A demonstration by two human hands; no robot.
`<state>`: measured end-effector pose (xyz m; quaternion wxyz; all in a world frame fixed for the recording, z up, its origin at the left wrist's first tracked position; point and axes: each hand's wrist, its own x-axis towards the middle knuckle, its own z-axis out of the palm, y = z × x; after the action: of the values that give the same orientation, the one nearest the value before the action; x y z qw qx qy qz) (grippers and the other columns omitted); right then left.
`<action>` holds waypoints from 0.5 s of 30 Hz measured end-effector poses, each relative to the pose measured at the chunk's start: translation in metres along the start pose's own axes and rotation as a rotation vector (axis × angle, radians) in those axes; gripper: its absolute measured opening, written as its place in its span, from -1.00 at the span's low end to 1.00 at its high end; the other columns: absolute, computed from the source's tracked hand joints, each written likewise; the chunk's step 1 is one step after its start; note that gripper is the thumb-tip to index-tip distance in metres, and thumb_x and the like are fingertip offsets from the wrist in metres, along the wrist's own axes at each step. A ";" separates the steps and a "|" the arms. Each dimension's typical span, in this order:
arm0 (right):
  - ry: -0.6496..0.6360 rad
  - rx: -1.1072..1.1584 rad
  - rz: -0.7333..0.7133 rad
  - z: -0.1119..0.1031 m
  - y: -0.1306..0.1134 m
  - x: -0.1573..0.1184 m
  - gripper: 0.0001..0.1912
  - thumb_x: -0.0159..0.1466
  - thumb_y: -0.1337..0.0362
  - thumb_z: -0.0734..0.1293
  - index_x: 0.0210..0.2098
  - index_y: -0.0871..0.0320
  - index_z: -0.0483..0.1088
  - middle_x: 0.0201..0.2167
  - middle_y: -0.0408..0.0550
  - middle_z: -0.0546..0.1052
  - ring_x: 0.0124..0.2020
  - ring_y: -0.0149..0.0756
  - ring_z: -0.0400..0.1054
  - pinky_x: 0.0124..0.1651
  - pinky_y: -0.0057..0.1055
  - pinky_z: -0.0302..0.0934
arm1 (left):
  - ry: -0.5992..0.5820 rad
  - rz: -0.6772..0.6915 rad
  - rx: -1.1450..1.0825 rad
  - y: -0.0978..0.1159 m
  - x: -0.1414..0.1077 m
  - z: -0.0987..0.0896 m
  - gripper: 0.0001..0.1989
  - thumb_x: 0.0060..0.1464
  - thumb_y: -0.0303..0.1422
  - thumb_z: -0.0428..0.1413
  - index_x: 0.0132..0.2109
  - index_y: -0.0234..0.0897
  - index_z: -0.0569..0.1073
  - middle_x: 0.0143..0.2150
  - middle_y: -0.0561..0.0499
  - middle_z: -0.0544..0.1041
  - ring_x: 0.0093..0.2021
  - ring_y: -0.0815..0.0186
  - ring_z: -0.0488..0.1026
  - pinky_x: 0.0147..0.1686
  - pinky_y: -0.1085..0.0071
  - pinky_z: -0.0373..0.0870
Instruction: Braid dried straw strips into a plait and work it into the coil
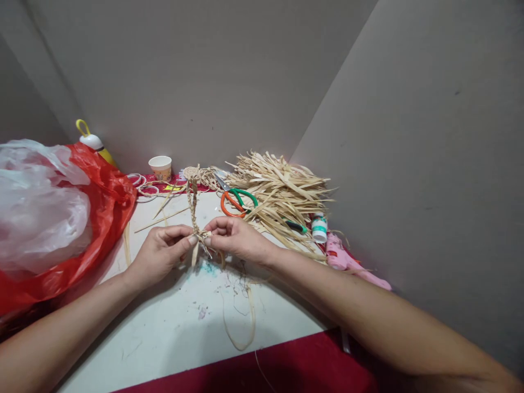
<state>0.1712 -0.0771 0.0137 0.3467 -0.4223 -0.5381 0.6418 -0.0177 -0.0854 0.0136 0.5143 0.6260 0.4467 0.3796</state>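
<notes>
Bare forearms, two, extended from the lower corners over a white-topped bench. Braided cord of pale tan plant fibre, one: held up over the bench between both hands, its upper part apparently doubled. Left hand: grip of thumb and fingers clamped on the cord's lower end. Right hand: grip pinched together on the same end, just beside; exact strand hidden by fingers. Loose ends hang below.

Handling, as judged: the crossing is best kept pinned by one grip while strands are drawn snug by the other; tension should be kept even and the pull gentle, lest flat fibre split.

Beyond the hands: scissors with one orange and one green handle, resting against a heap of flat straw-coloured strips. Right of heap: small white bottle with teal label. Far left: crumpled red plastic bag.
</notes>
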 end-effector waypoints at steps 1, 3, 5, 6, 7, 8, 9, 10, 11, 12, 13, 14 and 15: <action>-0.012 0.010 0.004 -0.001 0.000 0.001 -0.78 -0.01 0.31 0.44 -0.39 0.21 0.35 -0.61 -0.22 0.41 -0.60 -0.51 0.23 -0.51 -0.54 0.07 | -0.005 -0.001 0.004 0.000 0.000 0.000 -0.82 0.00 -0.27 0.17 -0.39 -0.32 0.50 -0.66 0.14 0.31 -0.62 0.50 0.17 -0.59 0.54 0.13; -0.033 0.057 0.021 -0.002 0.000 0.002 -0.82 -0.01 0.31 0.42 -0.44 0.21 0.35 -0.63 -0.22 0.41 -0.62 -0.52 0.23 -0.53 -0.55 0.05 | -0.011 0.000 0.010 0.001 0.000 -0.001 -0.81 0.00 -0.27 0.17 -0.41 -0.32 0.50 -0.66 0.14 0.31 -0.62 0.50 0.17 -0.60 0.54 0.12; -0.038 0.134 0.044 -0.002 0.001 0.002 -0.83 -0.02 0.31 0.41 -0.45 0.20 0.35 -0.62 -0.22 0.41 -0.62 -0.53 0.23 -0.54 -0.57 0.06 | -0.014 -0.006 0.003 0.002 -0.001 -0.002 -0.81 -0.01 -0.26 0.18 -0.42 -0.32 0.51 -0.67 0.14 0.31 -0.63 0.50 0.17 -0.60 0.54 0.12; -0.040 0.172 0.059 -0.002 0.001 0.002 -0.83 -0.03 0.31 0.41 -0.45 0.20 0.35 -0.61 -0.22 0.42 -0.61 -0.52 0.24 -0.54 -0.58 0.08 | -0.017 -0.013 -0.002 0.002 -0.001 -0.002 -0.81 -0.01 -0.26 0.18 -0.42 -0.32 0.51 -0.67 0.14 0.31 -0.63 0.50 0.17 -0.60 0.54 0.13; -0.048 0.208 0.074 -0.002 0.001 0.002 -0.82 -0.02 0.29 0.41 -0.45 0.19 0.35 -0.59 -0.21 0.42 -0.59 -0.51 0.26 -0.53 -0.57 0.10 | -0.019 -0.019 -0.007 0.002 -0.001 -0.002 -0.81 -0.01 -0.26 0.18 -0.41 -0.31 0.52 -0.67 0.14 0.31 -0.63 0.50 0.18 -0.60 0.54 0.13; -0.060 0.239 0.085 -0.002 0.001 0.002 -0.81 -0.02 0.27 0.42 -0.45 0.19 0.35 -0.58 -0.20 0.42 -0.58 -0.50 0.28 -0.52 -0.57 0.13 | -0.021 -0.024 -0.014 0.003 -0.001 -0.002 -0.82 -0.01 -0.26 0.18 -0.40 -0.31 0.52 -0.67 0.14 0.31 -0.63 0.50 0.18 -0.60 0.54 0.13; -0.069 0.258 0.093 -0.002 0.001 0.002 -0.79 -0.01 0.24 0.42 -0.45 0.20 0.35 -0.58 -0.20 0.42 -0.57 -0.49 0.28 -0.52 -0.55 0.15 | -0.024 -0.027 -0.020 0.003 -0.001 -0.002 -0.82 -0.02 -0.27 0.19 -0.39 -0.31 0.53 -0.66 0.14 0.32 -0.63 0.50 0.18 -0.60 0.54 0.14; -0.072 0.262 0.099 -0.002 0.001 0.002 -0.78 -0.01 0.22 0.42 -0.46 0.20 0.35 -0.59 -0.20 0.40 -0.58 -0.49 0.27 -0.52 -0.54 0.17 | -0.028 -0.030 -0.026 0.003 -0.001 -0.002 -0.83 -0.01 -0.27 0.19 -0.38 -0.31 0.53 -0.66 0.14 0.32 -0.62 0.50 0.19 -0.59 0.54 0.14; -0.076 0.254 0.101 -0.003 0.001 0.002 -0.78 -0.02 0.22 0.43 -0.47 0.21 0.36 -0.60 -0.21 0.39 -0.60 -0.51 0.25 -0.51 -0.53 0.19 | -0.032 -0.032 -0.035 0.003 -0.001 -0.002 -0.83 -0.01 -0.28 0.19 -0.37 -0.31 0.53 -0.66 0.14 0.32 -0.62 0.51 0.19 -0.59 0.55 0.14; -0.085 0.236 0.095 -0.005 0.001 0.003 -0.78 -0.03 0.24 0.44 -0.48 0.22 0.36 -0.61 -0.23 0.37 -0.61 -0.53 0.23 -0.51 -0.53 0.19 | -0.039 -0.036 -0.045 0.002 -0.001 -0.002 -0.84 -0.01 -0.28 0.19 -0.36 -0.31 0.54 -0.65 0.14 0.33 -0.62 0.51 0.19 -0.59 0.55 0.14; -0.103 0.210 0.088 -0.006 0.001 0.003 -0.80 -0.03 0.27 0.44 -0.49 0.23 0.36 -0.62 -0.24 0.36 -0.63 -0.55 0.20 -0.51 -0.54 0.19 | -0.048 -0.045 -0.059 0.002 -0.001 -0.002 -0.84 0.00 -0.29 0.19 -0.35 -0.31 0.54 -0.65 0.14 0.33 -0.62 0.51 0.19 -0.59 0.55 0.14; -0.130 0.180 0.084 -0.008 0.001 0.003 -0.81 -0.03 0.30 0.44 -0.49 0.23 0.36 -0.63 -0.25 0.36 -0.64 -0.57 0.18 -0.50 -0.55 0.19 | -0.061 -0.057 -0.080 0.001 -0.001 -0.002 -0.85 0.00 -0.30 0.19 -0.35 -0.32 0.55 -0.65 0.13 0.34 -0.62 0.52 0.20 -0.59 0.56 0.14; -0.160 0.153 0.083 -0.010 0.001 0.003 -0.82 -0.03 0.33 0.44 -0.48 0.24 0.36 -0.62 -0.25 0.37 -0.63 -0.58 0.19 -0.49 -0.56 0.18 | -0.078 -0.075 -0.111 0.000 0.000 -0.001 -0.85 -0.01 -0.30 0.20 -0.35 -0.32 0.55 -0.65 0.13 0.34 -0.62 0.52 0.20 -0.59 0.56 0.13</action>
<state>0.1786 -0.0705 0.0119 0.3071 -0.3638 -0.4957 0.7264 -0.0192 -0.0854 0.0140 0.5789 0.5938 0.4276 0.3597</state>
